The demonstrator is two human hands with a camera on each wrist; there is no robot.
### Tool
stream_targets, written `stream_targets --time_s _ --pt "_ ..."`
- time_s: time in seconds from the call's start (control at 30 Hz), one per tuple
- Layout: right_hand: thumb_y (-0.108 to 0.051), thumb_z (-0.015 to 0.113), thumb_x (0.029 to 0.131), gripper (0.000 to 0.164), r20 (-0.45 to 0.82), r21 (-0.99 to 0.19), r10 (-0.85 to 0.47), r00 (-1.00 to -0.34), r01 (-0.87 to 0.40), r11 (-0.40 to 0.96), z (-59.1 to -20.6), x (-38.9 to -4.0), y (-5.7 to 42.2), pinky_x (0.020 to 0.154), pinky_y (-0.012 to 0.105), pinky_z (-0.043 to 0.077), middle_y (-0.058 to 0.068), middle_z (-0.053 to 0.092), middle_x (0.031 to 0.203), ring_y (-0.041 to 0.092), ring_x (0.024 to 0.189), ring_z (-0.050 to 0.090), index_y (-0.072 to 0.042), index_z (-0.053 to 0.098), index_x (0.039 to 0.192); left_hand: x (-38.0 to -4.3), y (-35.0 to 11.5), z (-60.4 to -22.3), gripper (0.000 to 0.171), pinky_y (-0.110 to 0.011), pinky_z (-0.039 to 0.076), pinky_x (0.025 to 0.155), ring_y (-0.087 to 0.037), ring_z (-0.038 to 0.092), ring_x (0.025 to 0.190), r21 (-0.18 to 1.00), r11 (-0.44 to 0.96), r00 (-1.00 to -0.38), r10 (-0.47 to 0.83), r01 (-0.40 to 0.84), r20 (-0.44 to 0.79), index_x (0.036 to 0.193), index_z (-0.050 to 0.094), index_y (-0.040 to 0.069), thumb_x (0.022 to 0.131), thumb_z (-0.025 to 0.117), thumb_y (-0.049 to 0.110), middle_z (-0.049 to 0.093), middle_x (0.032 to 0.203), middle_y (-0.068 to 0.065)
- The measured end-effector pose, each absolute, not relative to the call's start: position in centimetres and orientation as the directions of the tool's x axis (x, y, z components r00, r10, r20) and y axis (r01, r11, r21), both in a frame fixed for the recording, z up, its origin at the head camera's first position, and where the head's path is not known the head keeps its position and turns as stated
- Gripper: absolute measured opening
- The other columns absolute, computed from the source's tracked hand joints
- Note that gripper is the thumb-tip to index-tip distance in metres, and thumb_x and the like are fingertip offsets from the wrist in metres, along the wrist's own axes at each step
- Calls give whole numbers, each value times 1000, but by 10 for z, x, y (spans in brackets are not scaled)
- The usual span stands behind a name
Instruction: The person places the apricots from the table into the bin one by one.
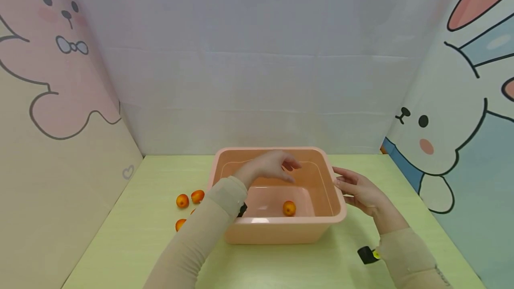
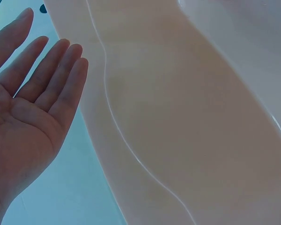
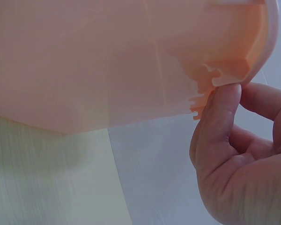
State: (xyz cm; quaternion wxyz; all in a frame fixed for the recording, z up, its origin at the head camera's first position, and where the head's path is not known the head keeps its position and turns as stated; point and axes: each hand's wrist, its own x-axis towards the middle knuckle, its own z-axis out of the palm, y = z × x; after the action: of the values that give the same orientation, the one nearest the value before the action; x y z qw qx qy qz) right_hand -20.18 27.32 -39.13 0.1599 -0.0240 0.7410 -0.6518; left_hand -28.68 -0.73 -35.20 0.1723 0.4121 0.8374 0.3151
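Note:
A peach-pink plastic basin (image 1: 277, 231) stands on the table. Inside it lies one small round orange fruit (image 1: 289, 208). My left hand (image 1: 273, 165) hovers over the basin with loosely bent fingers and nothing in them; the left wrist view shows its bare palm (image 2: 33, 108) beside the basin wall (image 2: 178, 103). At the basin's right side, my right hand (image 1: 359, 191) holds the rim. Up close, the thumb and a finger of that right hand (image 3: 243, 154) meet the rim at a moulded end of the basin (image 3: 107, 61).
Several more orange fruits (image 1: 182, 200) lie on the pale green table (image 1: 160, 177) left of the basin, some partly hidden by my left sleeve (image 1: 209, 217). A white sheet (image 1: 257, 79) closes the back, and cartoon-printed panels (image 1: 462, 155) stand at both sides.

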Motion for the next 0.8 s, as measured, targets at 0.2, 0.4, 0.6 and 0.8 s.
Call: stream_targets --time_s 0.2,0.4,0.6,0.8 --pt "-24 58 102 72 -209 -973 -239 -948 179 144 -391 -202 274 84 30 57 1 62 113 13 98 63 -1 18 157 -286 -12 -342 44 -25 51 92 -24 60 115 698 450 -624 781 557 -6 129 64 4 87 77 12 64 127 -10" --pt "-24 58 102 72 -208 -973 -240 -948 176 147 -391 -202 274 84 30 57 3 62 115 14 98 63 -1 18 157 -286 -23 -320 48 -30 50 98 -23 59 117 746 399 -645 763 533 53 133 60 2 89 76 14 62 128 -10" --pt "-23 57 102 71 -207 -973 -240 -949 175 149 -391 -201 275 83 30 57 3 63 115 15 98 63 -1 18 157 -282 -50 -289 47 -35 48 101 -19 60 114 738 375 -682 714 561 156 135 60 7 90 74 15 63 127 -9" --pt "-23 56 102 70 -203 -974 -248 -947 170 147 -391 -201 274 84 30 56 4 62 115 14 98 63 -1 18 157 -276 -100 -272 46 -41 48 100 -20 63 111 715 355 -711 645 602 279 133 62 7 89 75 15 65 126 -8"
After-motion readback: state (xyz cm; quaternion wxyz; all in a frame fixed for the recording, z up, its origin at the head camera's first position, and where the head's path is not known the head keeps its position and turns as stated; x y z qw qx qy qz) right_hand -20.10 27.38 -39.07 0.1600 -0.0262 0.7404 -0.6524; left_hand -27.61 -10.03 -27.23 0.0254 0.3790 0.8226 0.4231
